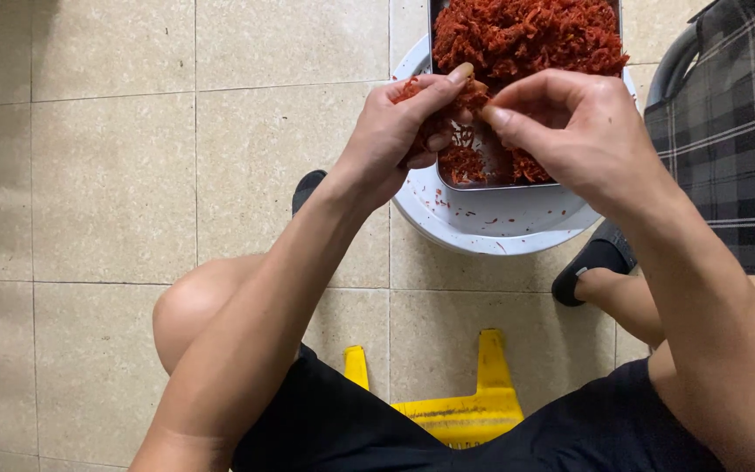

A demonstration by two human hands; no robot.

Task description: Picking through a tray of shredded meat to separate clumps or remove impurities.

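Left hand is pinched on a small clump of red shreds right over the near end of the metal tray, right hand gripping the same clump. I'd pull apart gently above the tray. Plaid cloth crowds the tray's right; bare floor tiles left.

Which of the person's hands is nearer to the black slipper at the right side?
The right hand. It is above the black slipper, while the left hand is farther away, over the metal tray's left edge.
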